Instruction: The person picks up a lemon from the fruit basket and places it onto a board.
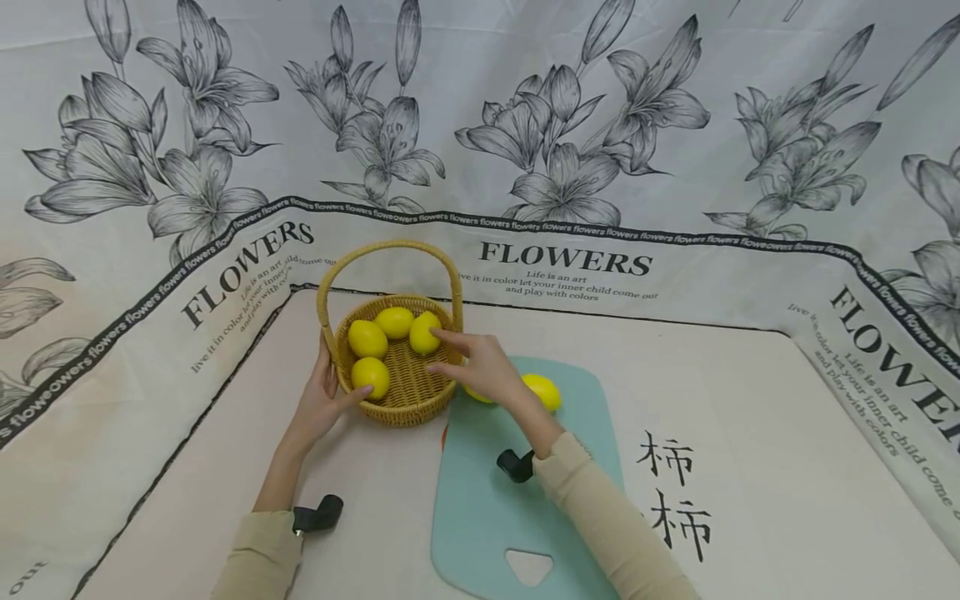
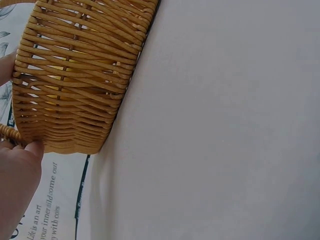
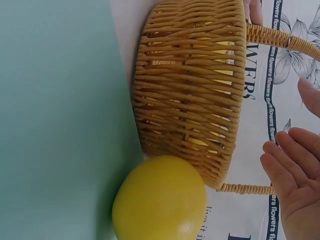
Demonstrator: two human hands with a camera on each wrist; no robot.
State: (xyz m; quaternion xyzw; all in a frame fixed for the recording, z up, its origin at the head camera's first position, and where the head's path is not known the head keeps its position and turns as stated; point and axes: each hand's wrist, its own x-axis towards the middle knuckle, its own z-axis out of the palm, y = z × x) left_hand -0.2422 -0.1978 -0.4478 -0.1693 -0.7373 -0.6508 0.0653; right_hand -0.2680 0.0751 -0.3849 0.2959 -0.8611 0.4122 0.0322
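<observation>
A wicker basket [image 1: 408, 412] with a tall arched handle holds several yellow lemons [image 1: 369, 340]. My left hand [image 1: 318, 404] grips the basket's left side, with its thumb over the rim beside the nearest lemon [image 1: 371, 377] and its other fingers outside, by the handle's base. Over the basket's right rim reaches my right hand [image 1: 483, 362]. Its fingers are spread, and the index fingertip is at the rightmost lemon [image 1: 424, 333]; whether it touches cannot be told. The right wrist view shows the palm and fingers [image 3: 295, 155] holding nothing.
A light blue cutting board [image 1: 525, 492] lies right of the basket. On it are a lemon [image 1: 542, 392] and another lemon [image 1: 478, 395] mostly hidden by my right hand. Flower-printed cloth [image 1: 570, 167] rises behind the table. Black characters [image 1: 678, 492] mark the surface on the right.
</observation>
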